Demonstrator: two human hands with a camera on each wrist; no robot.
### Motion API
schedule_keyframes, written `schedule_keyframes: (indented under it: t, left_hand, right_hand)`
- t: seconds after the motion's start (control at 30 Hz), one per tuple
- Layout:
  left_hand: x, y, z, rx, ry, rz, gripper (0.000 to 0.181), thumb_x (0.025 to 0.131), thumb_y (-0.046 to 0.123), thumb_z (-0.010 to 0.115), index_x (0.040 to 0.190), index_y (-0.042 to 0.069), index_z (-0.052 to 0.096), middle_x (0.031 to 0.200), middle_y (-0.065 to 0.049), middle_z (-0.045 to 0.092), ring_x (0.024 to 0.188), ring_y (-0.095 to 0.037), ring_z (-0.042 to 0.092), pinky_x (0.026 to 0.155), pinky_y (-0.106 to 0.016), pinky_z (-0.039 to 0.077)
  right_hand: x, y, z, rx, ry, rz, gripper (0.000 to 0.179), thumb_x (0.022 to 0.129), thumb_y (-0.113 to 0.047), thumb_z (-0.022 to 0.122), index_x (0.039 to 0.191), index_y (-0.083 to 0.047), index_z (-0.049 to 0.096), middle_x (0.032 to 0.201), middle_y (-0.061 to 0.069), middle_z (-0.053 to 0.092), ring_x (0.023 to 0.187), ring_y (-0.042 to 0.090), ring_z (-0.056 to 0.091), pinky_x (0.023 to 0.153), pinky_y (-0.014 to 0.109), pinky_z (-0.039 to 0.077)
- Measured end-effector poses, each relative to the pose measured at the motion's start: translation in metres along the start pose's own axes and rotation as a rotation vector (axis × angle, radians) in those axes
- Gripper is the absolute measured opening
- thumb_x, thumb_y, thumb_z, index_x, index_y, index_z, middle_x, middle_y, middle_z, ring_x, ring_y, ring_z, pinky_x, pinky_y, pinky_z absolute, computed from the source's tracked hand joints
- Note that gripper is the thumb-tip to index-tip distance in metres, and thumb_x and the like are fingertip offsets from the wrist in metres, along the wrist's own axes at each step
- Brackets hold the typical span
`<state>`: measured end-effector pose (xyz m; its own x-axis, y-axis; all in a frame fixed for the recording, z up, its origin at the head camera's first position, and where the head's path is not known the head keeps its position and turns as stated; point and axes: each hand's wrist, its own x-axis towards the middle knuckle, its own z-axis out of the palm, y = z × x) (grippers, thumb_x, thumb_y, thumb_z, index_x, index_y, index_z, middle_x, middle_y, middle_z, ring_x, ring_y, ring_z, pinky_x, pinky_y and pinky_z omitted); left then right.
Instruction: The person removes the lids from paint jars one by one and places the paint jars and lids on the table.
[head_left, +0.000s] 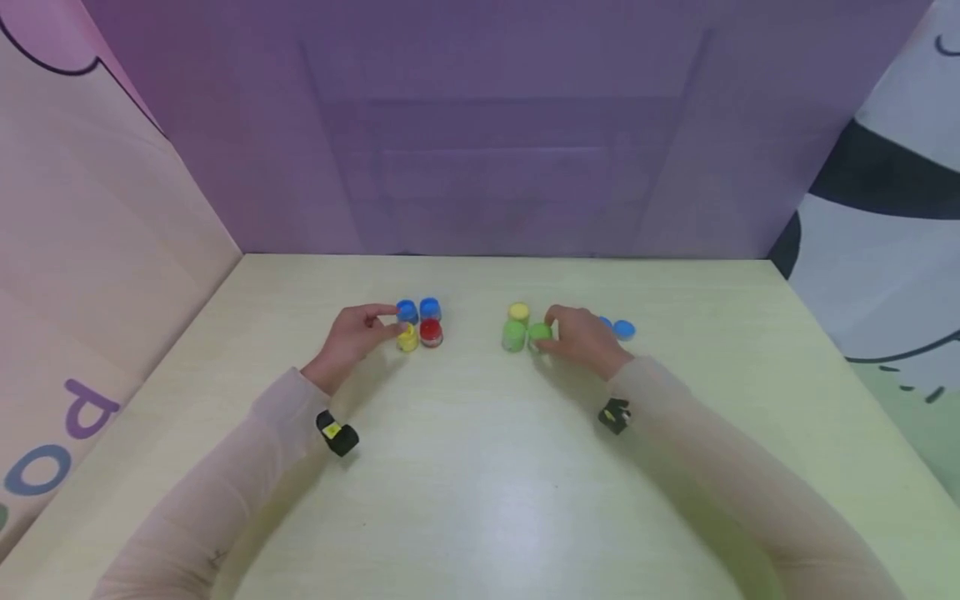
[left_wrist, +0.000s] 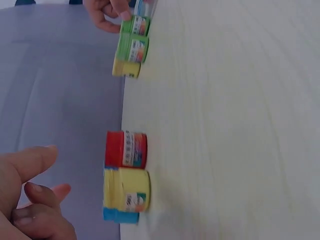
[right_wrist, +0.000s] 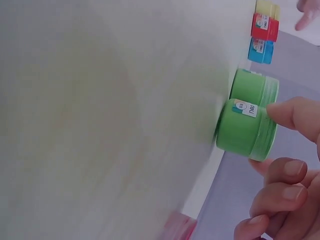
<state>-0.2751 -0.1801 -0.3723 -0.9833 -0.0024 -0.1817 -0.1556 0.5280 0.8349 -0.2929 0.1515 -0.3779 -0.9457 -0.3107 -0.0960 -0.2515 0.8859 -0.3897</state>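
In the head view, my left hand (head_left: 358, 337) hovers by a cluster of small lidded jars: a yellow jar (head_left: 407, 339), a red jar (head_left: 431, 334) and two blue-lidded jars (head_left: 430, 309). The left wrist view shows that hand's fingers (left_wrist: 35, 162) apart from the yellow jar. My right hand (head_left: 588, 340) pinches the lid of a green jar (right_wrist: 245, 130) between thumb and index finger, the jar standing upright on the table. Touching it is a second green jar (head_left: 513, 336), with a yellow-lidded jar (head_left: 519, 312) behind.
Blue-lidded jars (head_left: 624, 330) stand just beyond my right hand, partly hidden by it. A pinkish-red jar (right_wrist: 181, 227) shows at the bottom of the right wrist view. The pale table (head_left: 480, 467) ends at a purple panel (head_left: 495, 175) at the back.
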Motion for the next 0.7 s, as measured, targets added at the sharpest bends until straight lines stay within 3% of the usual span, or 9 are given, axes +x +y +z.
schedule_keyframes:
  t: [0.2,0.43,0.7]
  left_hand:
    - [-0.011,0.015,0.015,0.008,-0.026,0.093,0.042,0.087,0.026,0.069,0.124,0.009,0.061,0.074,-0.002,0.045,0.070,-0.018,0.042,0.059,-0.027,0.035]
    - [-0.021,0.024,0.038,-0.036,-0.150,0.169,0.040,0.084,0.024,0.072,0.120,0.008,0.064,0.078,-0.004,0.047,0.075,-0.019,0.042,0.059,-0.025,0.036]
    - [-0.029,0.031,0.066,0.056,-0.245,0.217,0.042,0.080,0.024,0.076,0.119,0.012,0.065,0.066,-0.001,0.044,0.063,-0.017,0.041,0.056,-0.027,0.035]
  right_hand:
    - [-0.009,-0.001,0.001,0.021,-0.007,-0.058,0.042,0.085,-0.032,0.068,0.112,-0.002,0.057,0.058,-0.001,0.046,0.053,0.012,0.041,0.050,0.026,0.035]
    - [-0.023,-0.008,0.001,0.052,-0.036,-0.129,0.035,0.084,-0.029,0.071,0.106,-0.005,0.059,0.059,-0.002,0.045,0.055,0.011,0.039,0.053,0.026,0.035]
    - [-0.038,-0.017,0.004,0.057,-0.080,-0.203,0.032,0.082,-0.026,0.073,0.105,-0.008,0.059,0.058,-0.003,0.041,0.053,0.010,0.036,0.049,0.025,0.030]
